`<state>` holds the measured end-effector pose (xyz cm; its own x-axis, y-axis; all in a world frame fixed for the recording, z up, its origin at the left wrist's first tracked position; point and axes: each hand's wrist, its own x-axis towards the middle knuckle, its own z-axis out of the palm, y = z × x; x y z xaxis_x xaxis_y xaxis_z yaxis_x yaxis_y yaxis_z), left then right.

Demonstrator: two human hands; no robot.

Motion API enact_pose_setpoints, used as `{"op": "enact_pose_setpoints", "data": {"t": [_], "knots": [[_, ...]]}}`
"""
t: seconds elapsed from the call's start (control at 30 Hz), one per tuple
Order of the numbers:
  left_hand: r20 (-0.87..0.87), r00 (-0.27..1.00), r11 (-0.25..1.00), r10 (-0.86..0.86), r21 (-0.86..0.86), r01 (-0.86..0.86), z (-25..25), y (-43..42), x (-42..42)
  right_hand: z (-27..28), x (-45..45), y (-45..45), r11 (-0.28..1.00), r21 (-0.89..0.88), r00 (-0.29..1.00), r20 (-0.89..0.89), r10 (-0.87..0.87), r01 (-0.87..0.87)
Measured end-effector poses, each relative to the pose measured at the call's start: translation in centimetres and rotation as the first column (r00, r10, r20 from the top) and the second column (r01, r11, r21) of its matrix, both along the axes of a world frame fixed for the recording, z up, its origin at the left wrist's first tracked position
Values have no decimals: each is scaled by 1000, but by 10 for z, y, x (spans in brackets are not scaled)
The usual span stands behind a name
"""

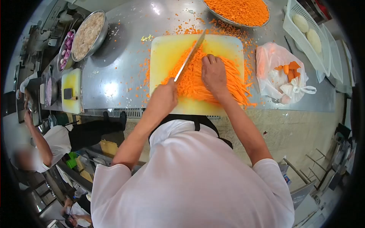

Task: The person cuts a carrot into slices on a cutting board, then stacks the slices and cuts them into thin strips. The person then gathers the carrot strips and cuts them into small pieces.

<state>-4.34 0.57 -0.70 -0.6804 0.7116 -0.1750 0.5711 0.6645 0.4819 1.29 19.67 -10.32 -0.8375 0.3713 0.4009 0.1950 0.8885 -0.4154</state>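
Note:
My left hand is closed around the handle of a kitchen knife, whose long blade slants up and to the right over chopped carrot. On the carrot strips to the right of the blade, my right hand presses down with bent fingers. Strips and finer bits lie on a yellow-stained white cutting board. Some strips hang past the board's lower right corner. The handle itself is hidden inside my left fist.
A bowl of diced carrot stands behind the board. To the right are a plastic bag with carrot pieces and a white basket holding pale vegetables. At left, a metal bowl stands near a small board. Co-workers are at lower left.

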Motion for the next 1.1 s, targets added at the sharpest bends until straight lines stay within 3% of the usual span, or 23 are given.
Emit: {"op": "enact_pose_setpoints", "data": {"t": [0.03,0.07,0.1,0.17,0.3,0.37,0.43,0.47,0.57,0.7,0.77,0.87,0.97,1.0,1.03,1.1], "knots": [[16,1000,997,-20,69,19,-10,6,5,-2,-1,-1,999,51,1000,31,-7,5],[-4,999,998,-47,33,47,-41,15,1,-2,0,-2,999,46,999,33,-8,7],[-1,999,999,-46,29,46,-42,23,-4,-1,0,-2,998,57,999,45,-13,10],[-33,997,997,-72,-11,72,-29,37,-11,1,-3,0,997,69,998,57,-23,19],[86,996,992,-28,-117,38,31,21,8,-5,-3,1,996,87,1000,-8,-6,6],[118,993,990,-29,-134,45,-4,20,12,-8,0,-1,997,77,1000,-27,-6,9],[-44,992,993,-118,16,118,-39,35,4,-4,-2,-1,998,65,999,38,-28,25],[-20,995,994,-103,36,103,-42,38,-1,-4,-2,0,997,67,999,39,-26,23],[42,995,991,-95,-85,98,17,32,2,-5,-2,1,997,73,1000,13,-7,6],[75,995,995,-61,-69,66,-19,22,12,-10,-3,0,998,59,1000,8,-22,21],[-49,994,992,-98,70,101,-47,36,3,-7,-3,-1,998,59,999,17,-28,27],[37,995,994,-91,-56,93,8,33,4,-5,-3,-1,998,59,1000,-5,-9,9],[147,989,991,14,-131,5,12,19,22,-10,-2,1,996,82,1000,-9,-29,30],[103,994,992,-37,-113,49,-29,16,18,-8,-3,0,996,80,999,8,-35,34],[104,994,992,-31,-117,44,-38,23,13,-6,-3,-2,996,78,999,24,-36,34],[1,999,997,-50,55,50,-49,37,6,-5,-3,-1,996,87,1000,4,-28,28]]}}
